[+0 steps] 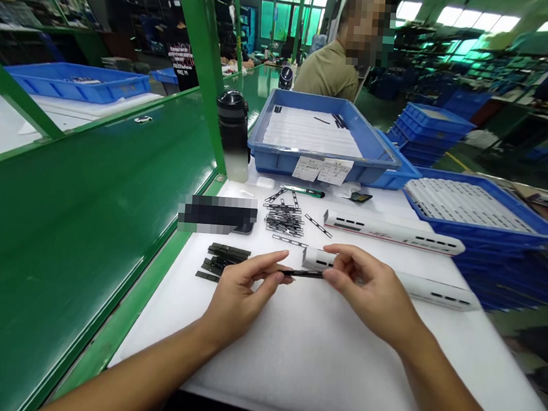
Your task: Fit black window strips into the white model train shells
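My left hand and my right hand pinch the two ends of a thin black strip just above the white foam mat. Right behind the strip lies a long white plastic housing with dark slots, its near end at my right fingers. A second white housing lies farther back. A loose heap of black strips sits beyond my hands, and a stack of black flat pieces lies left of my left hand.
A blue tray with white parts stands at the back, another blue tray on stacked bins at right. A black bottle, a green cutter and a green frame post are near. A person sits beyond the tray.
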A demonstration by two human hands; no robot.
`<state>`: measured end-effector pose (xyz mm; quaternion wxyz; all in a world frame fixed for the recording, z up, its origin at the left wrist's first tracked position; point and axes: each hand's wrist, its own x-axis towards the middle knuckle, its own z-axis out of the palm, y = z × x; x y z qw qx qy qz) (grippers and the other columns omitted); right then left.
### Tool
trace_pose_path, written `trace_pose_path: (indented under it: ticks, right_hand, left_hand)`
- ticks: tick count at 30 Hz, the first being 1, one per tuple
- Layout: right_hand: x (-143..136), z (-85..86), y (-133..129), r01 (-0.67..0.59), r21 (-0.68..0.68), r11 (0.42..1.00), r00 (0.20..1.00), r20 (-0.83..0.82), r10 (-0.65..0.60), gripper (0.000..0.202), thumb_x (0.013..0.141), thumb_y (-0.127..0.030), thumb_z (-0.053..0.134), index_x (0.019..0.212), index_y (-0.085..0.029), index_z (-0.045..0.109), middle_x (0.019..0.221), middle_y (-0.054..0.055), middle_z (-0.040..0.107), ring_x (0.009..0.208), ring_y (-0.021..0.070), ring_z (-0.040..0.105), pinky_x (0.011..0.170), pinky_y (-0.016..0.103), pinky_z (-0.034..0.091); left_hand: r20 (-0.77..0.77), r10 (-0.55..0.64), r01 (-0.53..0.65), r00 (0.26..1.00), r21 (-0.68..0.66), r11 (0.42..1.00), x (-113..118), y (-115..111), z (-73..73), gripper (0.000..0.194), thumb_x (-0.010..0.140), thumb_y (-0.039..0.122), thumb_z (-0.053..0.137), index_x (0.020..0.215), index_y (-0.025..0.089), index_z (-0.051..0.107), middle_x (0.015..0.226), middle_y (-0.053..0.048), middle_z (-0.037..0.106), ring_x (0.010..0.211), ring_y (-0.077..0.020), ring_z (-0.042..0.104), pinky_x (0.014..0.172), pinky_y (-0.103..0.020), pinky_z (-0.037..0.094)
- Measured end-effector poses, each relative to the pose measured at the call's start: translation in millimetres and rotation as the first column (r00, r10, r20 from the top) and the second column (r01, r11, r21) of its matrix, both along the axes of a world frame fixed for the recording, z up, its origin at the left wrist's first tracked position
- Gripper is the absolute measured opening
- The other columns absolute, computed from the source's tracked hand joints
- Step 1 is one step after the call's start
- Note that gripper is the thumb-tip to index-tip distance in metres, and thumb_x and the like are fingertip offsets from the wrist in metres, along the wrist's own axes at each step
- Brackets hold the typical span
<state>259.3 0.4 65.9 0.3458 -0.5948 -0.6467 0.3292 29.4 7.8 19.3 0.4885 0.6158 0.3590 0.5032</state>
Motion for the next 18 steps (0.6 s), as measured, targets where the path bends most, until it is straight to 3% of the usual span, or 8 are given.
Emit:
trace_pose_path:
  ticks: [3,6,8,9,13,16,18]
  right_hand:
    - [8.7,2.9,1.7,-0.236,-0.164,0.958,0.944,-0.272,0.186,0.053,0.097,-0.062,0.046,0.106,-0.016,0.071,0.086,0.008,0.070,0.072,0.0145,0.063,0.067,0.027,0.052]
    - [7.7,6.1,-2.8,-0.531,-0.336,0.778,0.793,-0.520,0.317,0.059,0.100,-0.061,0.039,0.095,-0.011,0.071,0.074,0.009,0.071,0.059,0.0130,0.063,0.055,0.024,0.049]
    - [4.5,7.8,-7.0,-0.652,-0.385,0.653,0.708,-0.618,0.342,0.056,0.100,-0.056,0.043,0.088,-0.010,0.071,0.065,0.008,0.069,0.049,0.0108,0.059,0.048,0.021,0.045]
    - [2.7,8.4,-8.8,-0.682,-0.390,0.619,0.682,-0.646,0.344,0.052,0.099,-0.053,0.047,0.085,-0.009,0.071,0.061,0.006,0.067,0.046,0.0094,0.056,0.046,0.020,0.043]
    - [-2.2,7.5,-11.3,-0.750,-0.321,0.578,0.573,-0.752,0.325,0.040,0.094,-0.044,0.059,0.076,-0.009,0.069,0.052,0.000,0.058,0.039,0.0060,0.047,0.042,0.018,0.037]
    - [-3.7,4.1,-9.6,-0.763,-0.293,0.576,0.514,-0.816,0.264,0.038,0.092,-0.043,0.061,0.075,-0.010,0.068,0.049,-0.002,0.055,0.037,0.0060,0.045,0.040,0.018,0.034]
    - [-4.4,2.3,-8.5,-0.747,-0.315,0.586,0.519,-0.827,0.217,0.045,0.095,-0.048,0.054,0.079,-0.009,0.071,0.049,0.000,0.057,0.037,0.0067,0.045,0.039,0.018,0.034]
  left_hand:
    - [-0.119,-0.005,0.029,0.993,0.195,0.980,-3.1,-1.9,7.2,0.039,0.093,0.011,0.061,0.128,0.028,0.064,0.104,-0.002,0.078,0.091,-0.0156,0.076,0.088,-0.027,0.059]
    - [-0.284,-0.070,0.194,0.956,0.438,0.878,-6.1,-4.8,21.5,0.055,0.089,0.002,0.061,0.136,0.031,0.057,0.105,-0.002,0.078,0.091,-0.0149,0.074,0.085,-0.027,0.058]
    - [-0.357,-0.097,0.285,0.929,0.525,0.802,-7.2,-6.7,32.3,0.064,0.088,-0.001,0.059,0.142,0.033,0.050,0.104,-0.003,0.077,0.089,-0.0156,0.072,0.080,-0.028,0.057]
    - [-0.377,-0.102,0.311,0.921,0.551,0.774,-7.5,-7.6,37.5,0.067,0.088,-0.003,0.058,0.144,0.033,0.048,0.102,-0.004,0.077,0.088,-0.0159,0.072,0.079,-0.028,0.057]
    - [-0.417,-0.097,0.347,0.904,0.581,0.736,-9.3,-9.0,50.8,0.066,0.088,-0.003,0.058,0.143,0.032,0.048,0.102,-0.004,0.077,0.090,-0.0160,0.071,0.081,-0.028,0.057]
    - [-0.421,-0.086,0.325,0.903,0.539,0.777,-11.6,-6.4,49.7,0.054,0.089,0.000,0.060,0.131,0.033,0.058,0.103,0.000,0.077,0.091,-0.0141,0.072,0.081,-0.024,0.057]
    - [-0.403,-0.072,0.274,0.912,0.473,0.838,-12.6,-4.2,45.5,0.046,0.090,0.002,0.061,0.123,0.034,0.063,0.101,0.003,0.078,0.089,-0.0122,0.073,0.080,-0.021,0.057]
